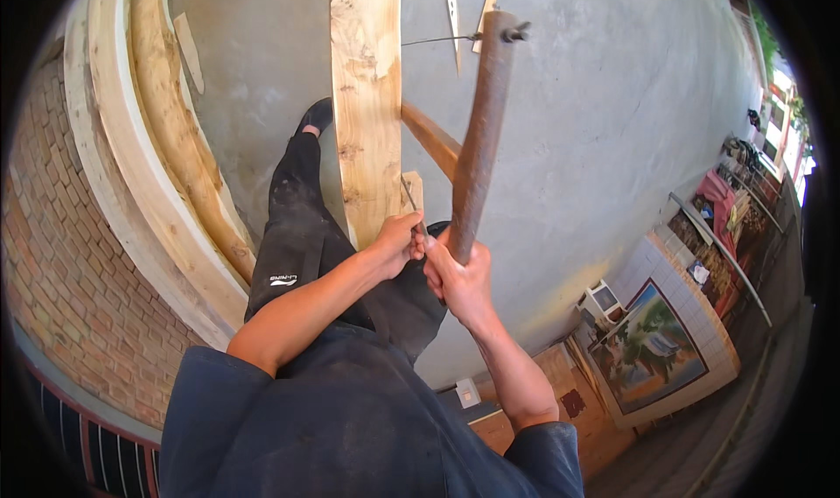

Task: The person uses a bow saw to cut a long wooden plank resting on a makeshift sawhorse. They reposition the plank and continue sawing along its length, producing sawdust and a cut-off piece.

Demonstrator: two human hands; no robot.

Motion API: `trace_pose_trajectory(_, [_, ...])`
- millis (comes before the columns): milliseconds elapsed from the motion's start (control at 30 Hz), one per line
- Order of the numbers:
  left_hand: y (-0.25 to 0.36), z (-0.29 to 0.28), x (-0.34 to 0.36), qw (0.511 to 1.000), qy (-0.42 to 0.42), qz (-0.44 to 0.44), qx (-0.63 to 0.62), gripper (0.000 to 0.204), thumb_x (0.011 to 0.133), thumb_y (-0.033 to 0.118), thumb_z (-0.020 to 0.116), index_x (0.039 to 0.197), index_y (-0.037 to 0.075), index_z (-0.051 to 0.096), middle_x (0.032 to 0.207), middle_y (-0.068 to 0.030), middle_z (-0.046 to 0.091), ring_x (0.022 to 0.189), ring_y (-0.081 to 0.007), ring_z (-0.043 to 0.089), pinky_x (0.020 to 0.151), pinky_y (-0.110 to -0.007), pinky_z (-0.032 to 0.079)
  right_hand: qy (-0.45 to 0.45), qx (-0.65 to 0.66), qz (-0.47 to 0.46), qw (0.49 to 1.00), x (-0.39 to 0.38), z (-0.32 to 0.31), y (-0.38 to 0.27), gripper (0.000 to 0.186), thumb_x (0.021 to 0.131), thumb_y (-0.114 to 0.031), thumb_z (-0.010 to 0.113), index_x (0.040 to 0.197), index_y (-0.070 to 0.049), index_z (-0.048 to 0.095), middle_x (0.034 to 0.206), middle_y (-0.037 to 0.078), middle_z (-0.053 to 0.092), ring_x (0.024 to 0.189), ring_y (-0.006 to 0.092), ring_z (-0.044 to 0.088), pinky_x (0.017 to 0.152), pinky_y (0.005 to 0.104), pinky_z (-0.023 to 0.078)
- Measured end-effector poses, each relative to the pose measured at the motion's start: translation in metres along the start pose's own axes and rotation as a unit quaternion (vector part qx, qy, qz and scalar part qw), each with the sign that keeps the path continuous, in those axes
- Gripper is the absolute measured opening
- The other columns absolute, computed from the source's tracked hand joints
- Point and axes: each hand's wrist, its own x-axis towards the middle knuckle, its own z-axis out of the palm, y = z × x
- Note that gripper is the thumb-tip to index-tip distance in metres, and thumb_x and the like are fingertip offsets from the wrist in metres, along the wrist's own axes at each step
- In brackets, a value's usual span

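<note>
A long plank (366,87) lies left of the right hand's grip, its long axis running ahead; the right hand (459,275) clasps a frame saw (481,130) by its round bar; the left hand (400,240), nearer the plank, pinches a thin dark strip (408,193).

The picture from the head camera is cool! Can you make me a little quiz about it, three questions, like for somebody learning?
1. Pick one: which of the person's hands is wrapped around the brown wooden bar?
A) the left
B) the right

2. True or false: in the picture, the dark shoe is to the left of the wide pale plank.

3. Fill in the missing word: the patterned surface at the far left of the picture is made of many small ____.

Key:
1. B, the right hand.
2. True.
3. Bricks.
</note>
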Motion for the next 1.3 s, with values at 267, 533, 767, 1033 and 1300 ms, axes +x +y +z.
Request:
trace_pose_trajectory(267, [-0.015,0.036,-0.089,0.997,-0.071,-0.041,-0.010,0.039,0.110,0.038,0.058,0.085,0.009,0.057,0.067,-0.0037,0.056,0.059,-0.0177,0.060,0.051,-0.031,0.048,-0.037,-0.009,-0.030,0.999,-0.088,-0.026,-0.028,0.027,0.104,-0.014,0.068,0.083,-0.007,0.052,0.058,0.002,0.054,0.045,0.0070,0.046,0.041,0.0255,0.034])
trace_pose_trajectory(533, [-0.001,-0.002,0.009,0.996,-0.071,-0.004,-0.047,0.033,0.111,0.030,0.056,0.085,0.010,0.059,0.074,-0.0026,0.058,0.067,-0.0154,0.057,0.063,-0.031,0.049,0.000,-0.008,0.009,1.000,0.001,-0.009,-0.004,0.031,0.105,-0.020,0.066,0.081,-0.008,0.052,0.058,0.001,0.054,0.043,0.0073,0.045,0.040,0.0261,0.032])
trace_pose_trajectory(767, [-0.016,0.034,-0.084,0.993,-0.099,-0.053,-0.031,0.040,0.111,0.040,0.056,0.085,0.010,0.056,0.071,-0.0047,0.057,0.062,-0.0188,0.060,0.053,-0.032,0.048,-0.026,-0.004,-0.002,1.000,-0.087,-0.026,-0.032,0.024,0.104,-0.008,0.064,0.085,-0.005,0.050,0.057,0.005,0.052,0.043,0.0077,0.043,0.041,0.0260,0.032])
trace_pose_trajectory(1033, [0.000,0.002,-0.008,0.997,-0.064,-0.018,-0.040,0.033,0.111,0.034,0.058,0.085,0.013,0.058,0.070,-0.0001,0.055,0.062,-0.0136,0.053,0.059,-0.031,0.047,0.015,-0.004,0.020,1.000,-0.009,-0.005,-0.009,0.029,0.104,-0.016,0.067,0.080,-0.007,0.054,0.057,0.001,0.054,0.043,0.0078,0.045,0.039,0.0261,0.033])
trace_pose_trajectory(1300, [-0.016,0.033,-0.093,0.993,-0.101,-0.053,-0.025,0.039,0.111,0.040,0.056,0.085,0.010,0.054,0.072,-0.0031,0.056,0.063,-0.0176,0.059,0.054,-0.032,0.048,-0.016,-0.013,0.013,1.000,-0.095,-0.017,-0.040,0.023,0.104,-0.011,0.065,0.086,-0.005,0.051,0.058,0.003,0.053,0.045,0.0083,0.045,0.040,0.0261,0.033])
